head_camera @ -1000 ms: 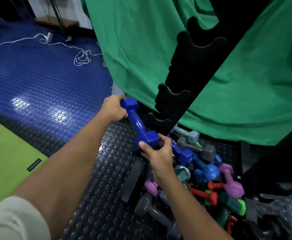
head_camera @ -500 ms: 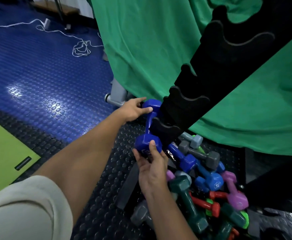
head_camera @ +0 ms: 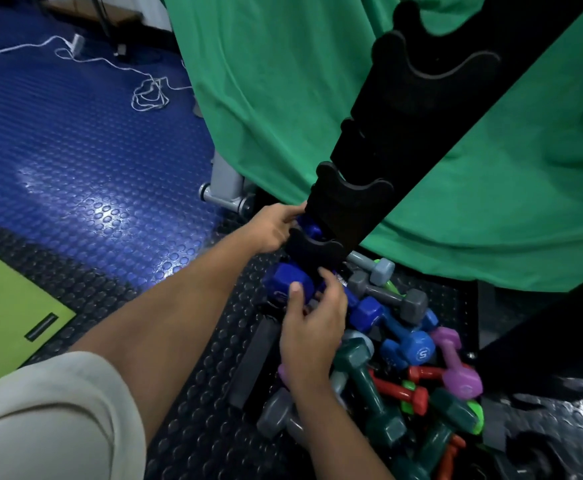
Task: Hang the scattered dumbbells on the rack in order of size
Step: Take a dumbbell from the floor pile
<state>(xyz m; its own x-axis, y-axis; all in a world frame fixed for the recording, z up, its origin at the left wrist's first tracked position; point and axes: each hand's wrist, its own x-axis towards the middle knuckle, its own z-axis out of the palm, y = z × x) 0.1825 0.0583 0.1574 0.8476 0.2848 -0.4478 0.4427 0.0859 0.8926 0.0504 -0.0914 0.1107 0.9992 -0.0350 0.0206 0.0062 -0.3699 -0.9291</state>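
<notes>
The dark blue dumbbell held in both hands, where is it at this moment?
In the head view the dark blue dumbbell sits centre frame at the lowest cradle of the black rack, between the left hand and the right hand, just above the pile.

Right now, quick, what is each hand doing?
Left hand: closed on the far end of the dark blue dumbbell, at the rack's lowest cradle.
Right hand: holding its near end.
</notes>
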